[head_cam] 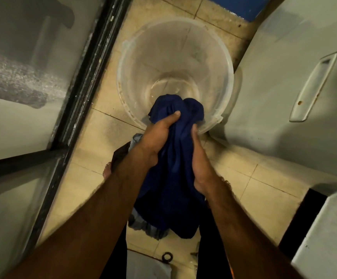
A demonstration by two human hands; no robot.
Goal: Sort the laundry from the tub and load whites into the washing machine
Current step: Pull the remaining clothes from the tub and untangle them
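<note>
A dark blue garment (175, 178) hangs bunched between both my hands over the near rim of a clear plastic tub (135, 63). My left hand (159, 135) grips its upper part, thumb across the cloth. My right hand (200, 164) holds the garment's right side, fingers curled into the folds. The tub stands on the tiled floor and holds only a little water at its bottom. Under my arms a grey-blue cloth (143, 228) and a dark cloth (120, 154) lie on the floor. The white washing machine (296, 63) stands to the right of the tub.
A glass door with a black frame (83, 87) runs along the left. Another white appliance corner (328, 238) is at the lower right. A small black ring (166, 257) lies on the beige tiles (264, 198) near my feet.
</note>
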